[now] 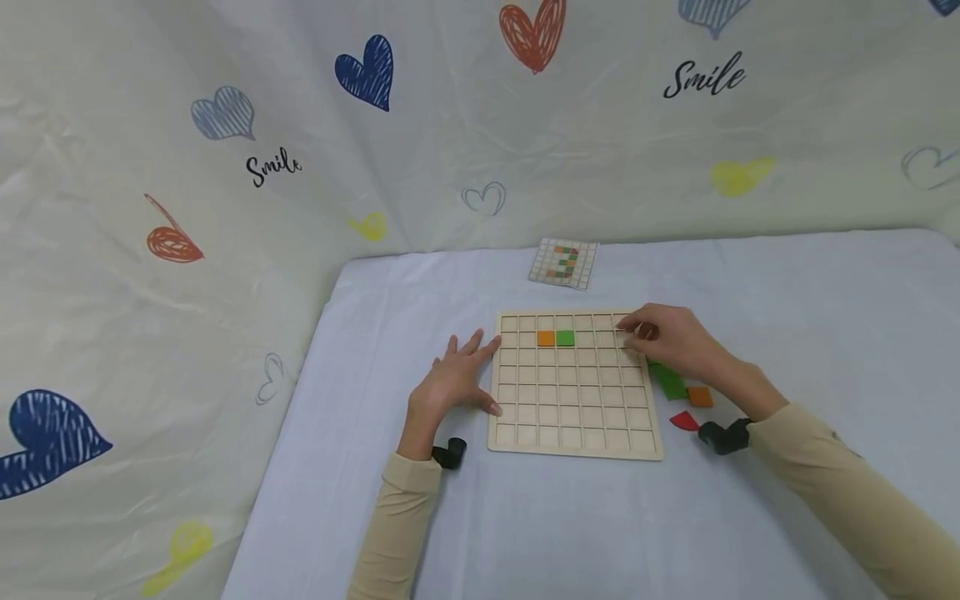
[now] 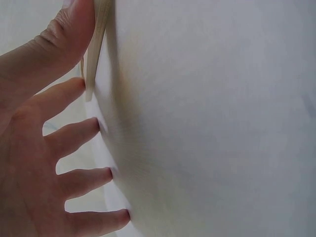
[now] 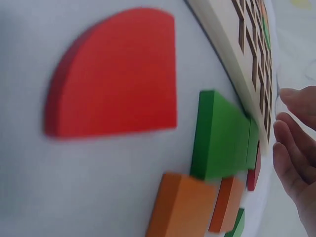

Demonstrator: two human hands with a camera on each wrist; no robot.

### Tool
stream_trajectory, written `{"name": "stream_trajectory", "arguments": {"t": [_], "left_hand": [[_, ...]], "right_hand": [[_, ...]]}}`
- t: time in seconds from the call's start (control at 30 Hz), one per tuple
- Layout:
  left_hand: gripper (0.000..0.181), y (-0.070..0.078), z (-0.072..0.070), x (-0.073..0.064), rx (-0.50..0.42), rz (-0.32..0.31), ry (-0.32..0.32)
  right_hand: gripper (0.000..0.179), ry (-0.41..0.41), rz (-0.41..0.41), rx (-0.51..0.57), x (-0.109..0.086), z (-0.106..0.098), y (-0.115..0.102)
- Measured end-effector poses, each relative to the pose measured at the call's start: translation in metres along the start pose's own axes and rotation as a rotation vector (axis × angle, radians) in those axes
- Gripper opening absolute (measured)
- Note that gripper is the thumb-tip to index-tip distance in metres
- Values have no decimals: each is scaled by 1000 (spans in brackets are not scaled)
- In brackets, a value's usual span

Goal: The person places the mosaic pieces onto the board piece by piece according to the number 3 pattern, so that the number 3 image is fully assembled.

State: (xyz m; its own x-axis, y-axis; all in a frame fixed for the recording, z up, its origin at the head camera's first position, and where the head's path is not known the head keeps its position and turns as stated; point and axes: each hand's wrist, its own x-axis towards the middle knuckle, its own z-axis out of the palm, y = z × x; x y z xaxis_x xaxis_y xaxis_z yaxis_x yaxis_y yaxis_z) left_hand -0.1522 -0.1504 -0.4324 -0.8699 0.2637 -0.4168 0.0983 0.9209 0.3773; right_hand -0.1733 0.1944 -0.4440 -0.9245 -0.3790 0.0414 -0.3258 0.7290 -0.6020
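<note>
Grid board (image 1: 576, 396): L hand (image 1: 452, 379) touching edge, R hand (image 1: 678, 337) nr corner.

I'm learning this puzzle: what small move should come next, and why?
Probably set the curved red piece just right of the green square on the board: the card seems to begin orange, green, red, while the board shows only that and an orange square.

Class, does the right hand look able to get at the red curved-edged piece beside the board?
Probably yes: the red piece lies uncovered on the white cloth, and the right hand is nearby, though possibly holding something.
</note>
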Motion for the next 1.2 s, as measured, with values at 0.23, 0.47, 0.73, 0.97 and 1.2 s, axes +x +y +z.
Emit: {"name": "stream_trajectory", "arguments": {"t": [0.23, 0.47, 0.73, 0.97, 1.2], "left_hand": [[117, 2, 0, 0, -14, -1, -8], [117, 2, 0, -1, -14, 0, -9], [116, 2, -1, -2, -15, 5, 1], [117, 2, 0, -1, -22, 14, 9], [117, 4, 0, -2, -24, 11, 10]], "right_hand": [[25, 36, 21, -33, -9, -6, 13], [26, 26, 65, -55, -12, -11, 22], [30, -15, 121, -61, -11, -11, 28], [22, -10, 154, -45, -11, -8, 29], [21, -8, 145, -28, -12, -7, 26]]}}
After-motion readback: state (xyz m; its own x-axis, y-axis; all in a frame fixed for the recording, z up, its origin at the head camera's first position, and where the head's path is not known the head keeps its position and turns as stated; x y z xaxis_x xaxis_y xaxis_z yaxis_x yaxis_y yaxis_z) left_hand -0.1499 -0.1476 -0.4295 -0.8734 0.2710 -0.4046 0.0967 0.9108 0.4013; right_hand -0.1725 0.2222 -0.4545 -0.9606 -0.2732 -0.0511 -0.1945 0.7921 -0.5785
